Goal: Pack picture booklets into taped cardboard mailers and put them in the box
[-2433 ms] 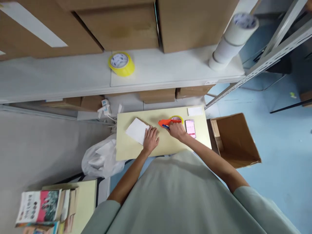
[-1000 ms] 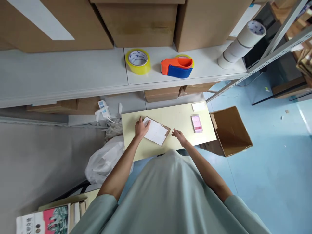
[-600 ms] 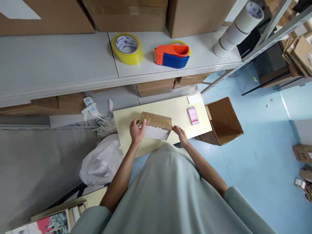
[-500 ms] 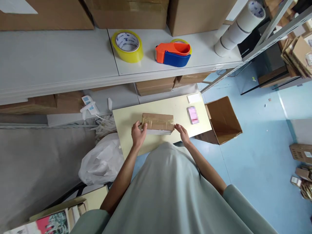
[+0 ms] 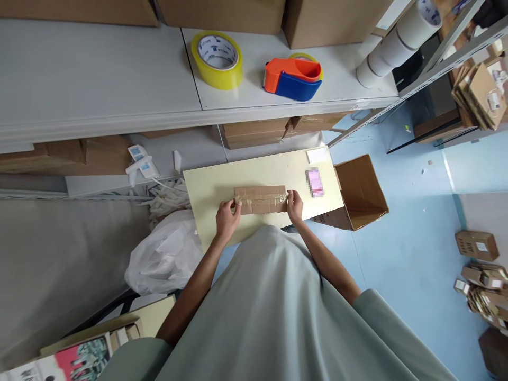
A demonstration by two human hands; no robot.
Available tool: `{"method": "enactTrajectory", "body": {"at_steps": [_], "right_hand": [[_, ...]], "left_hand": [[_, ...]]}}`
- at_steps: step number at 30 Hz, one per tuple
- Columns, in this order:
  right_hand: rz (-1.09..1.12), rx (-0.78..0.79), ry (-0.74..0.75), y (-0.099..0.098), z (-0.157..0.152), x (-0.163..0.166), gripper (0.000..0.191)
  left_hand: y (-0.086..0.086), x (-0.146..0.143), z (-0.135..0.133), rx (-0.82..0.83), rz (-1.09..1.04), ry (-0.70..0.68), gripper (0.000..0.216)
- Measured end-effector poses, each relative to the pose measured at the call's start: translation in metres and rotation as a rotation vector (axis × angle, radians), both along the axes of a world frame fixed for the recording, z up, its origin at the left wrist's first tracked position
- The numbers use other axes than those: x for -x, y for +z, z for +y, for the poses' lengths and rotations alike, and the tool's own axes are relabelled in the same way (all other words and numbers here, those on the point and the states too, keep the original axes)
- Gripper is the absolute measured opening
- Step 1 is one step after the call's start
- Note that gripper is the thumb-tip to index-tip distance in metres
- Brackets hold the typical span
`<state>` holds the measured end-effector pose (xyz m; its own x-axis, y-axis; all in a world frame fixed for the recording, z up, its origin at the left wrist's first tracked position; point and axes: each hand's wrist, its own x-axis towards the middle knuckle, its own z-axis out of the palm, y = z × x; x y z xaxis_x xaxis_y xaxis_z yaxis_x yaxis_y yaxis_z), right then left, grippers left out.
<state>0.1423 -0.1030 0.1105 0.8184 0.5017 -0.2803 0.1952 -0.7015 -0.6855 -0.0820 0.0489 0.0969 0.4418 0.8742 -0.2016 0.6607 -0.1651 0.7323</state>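
Note:
A small, long cardboard box (image 5: pixel 260 200) with clear tape on its brown upper face is held over the pale yellow board (image 5: pixel 206 185). My left hand (image 5: pixel 228 218) is closed on its left end, thumb towards the upper face. At the opposite end my right hand (image 5: pixel 295 206) grips the box with bent fingers. To the right of the box lie a blurred pink item (image 5: pixel 315 182) and a white card (image 5: pixel 317 155), both on the board.
Above the board, a grey shelf (image 5: pixel 119 79) carries a yellow tape roll (image 5: pixel 217 59), an orange-and-blue tape dispenser (image 5: pixel 293 78) and stacked white rolls (image 5: pixel 399 45). An open carton (image 5: pixel 363 190) stands right of the board. A white plastic bag (image 5: pixel 164 254) sits at its left.
The box has tipped so its white side no longer shows and its brown face is in view. My right hand has shifted slightly and closed more fully round its end. The camera view has moved slightly.

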Motion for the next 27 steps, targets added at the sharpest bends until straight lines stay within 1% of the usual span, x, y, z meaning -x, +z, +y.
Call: {"method": "enactTrajectory", "body": {"at_steps": [5, 8, 12, 16, 19, 23, 27], "right_hand": [[-0.144, 0.155, 0.087, -0.008, 0.002, 0.013, 0.057], [-0.185, 0.195, 0.128, -0.013, -0.001, 0.018, 0.056], [-0.192, 0.201, 0.154, -0.016, -0.005, 0.020, 0.063], [-0.154, 0.201, 0.227, -0.015, -0.012, 0.019, 0.068], [-0.127, 0.165, 0.244, -0.014, -0.019, 0.019, 0.066], [-0.100, 0.146, 0.240, -0.016, -0.026, 0.022, 0.072], [-0.111, 0.234, 0.211, -0.018, -0.027, 0.023, 0.065]], "left_hand": [[-0.001, 0.006, 0.005, 0.010, -0.015, -0.069, 0.047], [-0.003, 0.009, 0.007, 0.034, -0.015, -0.046, 0.053], [-0.005, 0.011, 0.003, 0.039, -0.046, -0.045, 0.040], [-0.007, 0.008, -0.004, -0.001, -0.099, -0.022, 0.027], [-0.010, 0.007, -0.005, 0.025, -0.148, 0.003, 0.020], [-0.012, 0.005, -0.003, 0.092, -0.184, 0.010, 0.023], [-0.008, 0.000, -0.003, 0.093, -0.140, 0.042, 0.032]]}}
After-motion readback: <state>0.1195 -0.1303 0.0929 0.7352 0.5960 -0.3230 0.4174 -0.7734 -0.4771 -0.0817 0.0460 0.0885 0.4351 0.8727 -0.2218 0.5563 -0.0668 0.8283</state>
